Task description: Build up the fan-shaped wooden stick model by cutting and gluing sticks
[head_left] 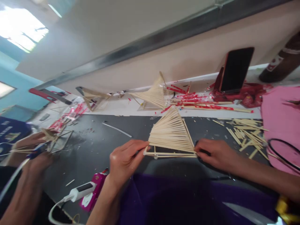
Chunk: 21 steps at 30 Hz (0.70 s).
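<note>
A model built of thin wooden sticks (170, 132), with a fanned, curved slope over a flat stick frame, sits low over the dark tabletop in front of me. My left hand (127, 157) pinches the frame's left front corner between thumb and fingers. At the right front corner, my right hand (209, 151) grips the frame with closed fingers. Whether the frame rests on the table I cannot tell. Behind it stands another stick model (153, 95) of similar shape, and a third model (93, 98) is farther left.
Loose cut sticks (246, 134) lie right, beside a pink cloth (281, 115). A phone (236, 70) leans near red wrappers (189, 98) and a dark bottle (282, 59). At left, a co-worker's hands (37, 159) hold a stick frame. A magenta power strip (93, 193) lies near my left forearm.
</note>
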Tool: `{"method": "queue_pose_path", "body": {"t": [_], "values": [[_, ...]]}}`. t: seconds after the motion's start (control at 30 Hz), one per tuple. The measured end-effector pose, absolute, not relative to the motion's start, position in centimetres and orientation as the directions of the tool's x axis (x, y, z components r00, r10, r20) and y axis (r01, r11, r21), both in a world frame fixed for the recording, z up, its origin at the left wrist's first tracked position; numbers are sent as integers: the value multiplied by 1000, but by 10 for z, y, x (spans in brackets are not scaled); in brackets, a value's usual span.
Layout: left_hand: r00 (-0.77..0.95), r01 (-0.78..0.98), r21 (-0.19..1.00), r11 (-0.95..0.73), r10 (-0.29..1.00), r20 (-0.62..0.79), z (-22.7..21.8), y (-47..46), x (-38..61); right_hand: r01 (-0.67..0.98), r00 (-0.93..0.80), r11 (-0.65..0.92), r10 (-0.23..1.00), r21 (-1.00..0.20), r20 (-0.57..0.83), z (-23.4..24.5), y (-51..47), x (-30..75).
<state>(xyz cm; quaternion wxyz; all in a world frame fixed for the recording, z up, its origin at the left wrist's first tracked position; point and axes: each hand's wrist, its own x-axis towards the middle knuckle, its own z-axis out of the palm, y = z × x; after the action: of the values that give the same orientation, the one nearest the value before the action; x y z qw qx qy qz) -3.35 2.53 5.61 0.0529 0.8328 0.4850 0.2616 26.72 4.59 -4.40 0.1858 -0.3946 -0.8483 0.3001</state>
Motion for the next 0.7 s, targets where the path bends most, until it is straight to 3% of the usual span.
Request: {"method": "queue_pose_path", "body": {"t": [0.2,0.7], "values": [[387,822,261,-505,834,394,53,27,-36,552,-630,531,771,-643,94,-41,50,269],[381,820,265,-507,830,408,53,30,-35,561,-582,532,798,-634,155,-44,50,267]]}}
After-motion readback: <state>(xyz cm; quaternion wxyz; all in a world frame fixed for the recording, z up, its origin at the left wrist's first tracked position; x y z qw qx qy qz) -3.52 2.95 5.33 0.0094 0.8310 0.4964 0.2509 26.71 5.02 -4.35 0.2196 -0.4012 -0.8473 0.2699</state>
